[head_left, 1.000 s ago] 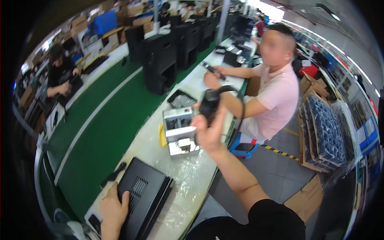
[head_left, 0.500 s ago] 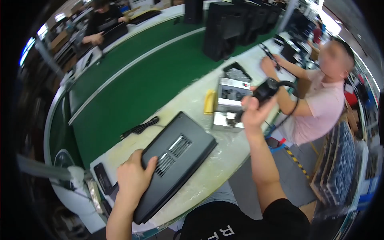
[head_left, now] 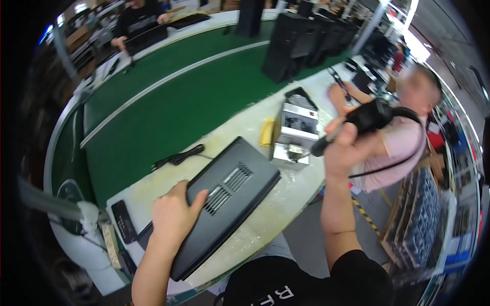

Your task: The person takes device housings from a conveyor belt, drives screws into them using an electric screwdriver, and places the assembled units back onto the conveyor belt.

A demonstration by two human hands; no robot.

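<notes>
A dark grey casing (head_left: 232, 204) with two slotted vents lies diagonally on the bench in front of me. My left hand (head_left: 176, 211) grips its left edge, thumb on the top face; the other fingers are partly hidden. My right hand (head_left: 343, 153), raised off the bench, is closed around a black corded electric screwdriver (head_left: 370, 116), blurred by motion. Beneath and left of that hand stands a silver screw feeder (head_left: 297, 125). A coiled black cable (head_left: 178, 157) lies beyond the casing.
A yellow piece (head_left: 266, 132) sits beside the feeder. A black handset-like device (head_left: 123, 221) lies at the bench's left end. Past the bench runs a green conveyor belt (head_left: 168, 112) carrying tall black cabinets (head_left: 291, 46). A co-worker in pink (head_left: 395, 158) sits close on the right.
My right hand has moved right with the screwdriver, which now points more sideways. My left hand stays on the casing; the view has shifted slightly.
</notes>
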